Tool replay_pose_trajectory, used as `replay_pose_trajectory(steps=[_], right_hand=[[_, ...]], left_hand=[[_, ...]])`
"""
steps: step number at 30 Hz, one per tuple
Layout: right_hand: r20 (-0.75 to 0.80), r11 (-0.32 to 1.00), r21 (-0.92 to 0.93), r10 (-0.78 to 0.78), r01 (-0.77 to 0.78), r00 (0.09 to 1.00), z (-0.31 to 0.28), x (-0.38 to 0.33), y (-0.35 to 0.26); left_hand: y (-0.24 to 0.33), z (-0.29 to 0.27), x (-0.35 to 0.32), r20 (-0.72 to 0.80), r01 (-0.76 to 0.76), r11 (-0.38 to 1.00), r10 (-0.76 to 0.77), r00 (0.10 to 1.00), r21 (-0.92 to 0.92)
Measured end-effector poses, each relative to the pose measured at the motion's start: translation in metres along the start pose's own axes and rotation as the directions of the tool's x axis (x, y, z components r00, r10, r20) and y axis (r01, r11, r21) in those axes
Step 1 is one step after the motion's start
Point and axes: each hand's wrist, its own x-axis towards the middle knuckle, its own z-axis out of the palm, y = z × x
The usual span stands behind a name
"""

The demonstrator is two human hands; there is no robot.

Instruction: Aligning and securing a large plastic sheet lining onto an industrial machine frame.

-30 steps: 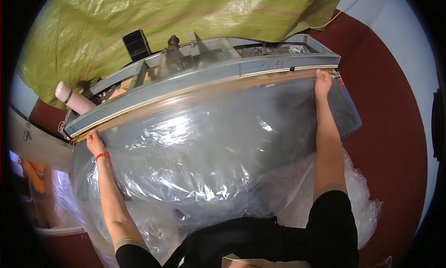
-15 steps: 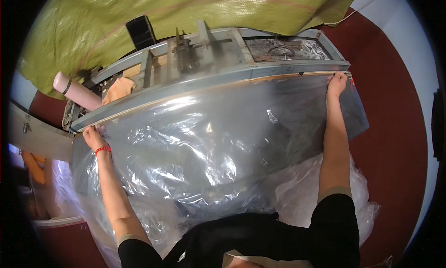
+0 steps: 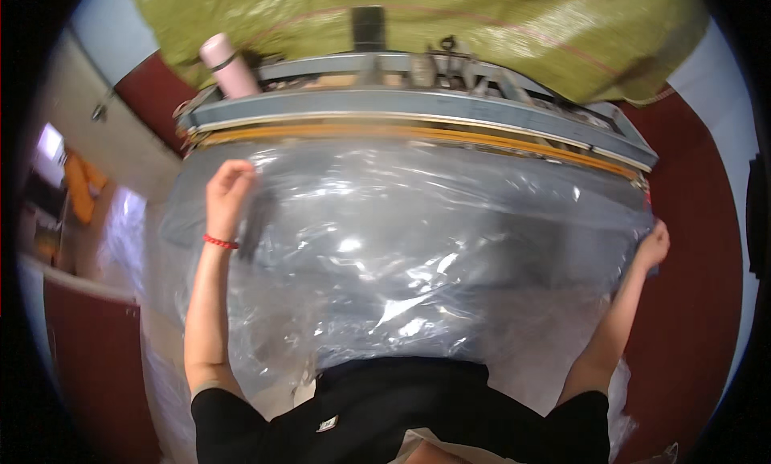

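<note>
The clear plastic bag (image 3: 401, 247) stretches between both hands: left hand (image 3: 229, 195) fingers pinch its upper-left edge; right hand (image 3: 652, 247) apparently grips the right edge.

bright, even light | glare on plastic sheet (image 3: 385, 247) | fisheye-bent edges, black rim | slight blur

A glossy, clear plastic sheet (image 3: 401, 247) shows grey beneath — white glints across it. The long metal machine bar (image 3: 418, 102) is grey-blue with an orange-yellow strip. Behind lie an olive-green woven tarp (image 3: 482, 22), a pale pink cylindrical bottle (image 3: 227, 62) and a dark red floor (image 3: 691, 303).
</note>
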Motion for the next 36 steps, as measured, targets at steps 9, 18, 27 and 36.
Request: replay_pose_trajectory(steps=[9, 18, 27, 36], right_hand=[[0.252, 0.394, 0.863, -0.877, 0.314, 0.408, 0.003, -0.216, -0.334], [0.576, 0.532, 0.799, -0.811, -0.280, 0.102, 0.024, -0.298, -0.361], [0.556, 0.989, 0.142, -0.118, 0.046, 0.823, -0.020, -0.038, -0.029], [0.217, 0.939, 0.143, 0.279, -0.313, 0.936, -0.077, 0.088, 0.167]], left_hand=[[0.054, -0.021, -0.067, 0.101, -0.082, 0.995, 0.076, 0.992, 0.057], [0.046, -0.045, -0.102, 0.393, 0.072, 0.981, -0.140, 0.909, 0.183], [-0.089, -0.085, -0.176, 0.603, 0.004, 0.782, -0.484, 0.635, 0.623], [-0.020, -0.293, -0.014, -0.274, 0.259, 0.410, -0.024, 0.961, 0.875]])
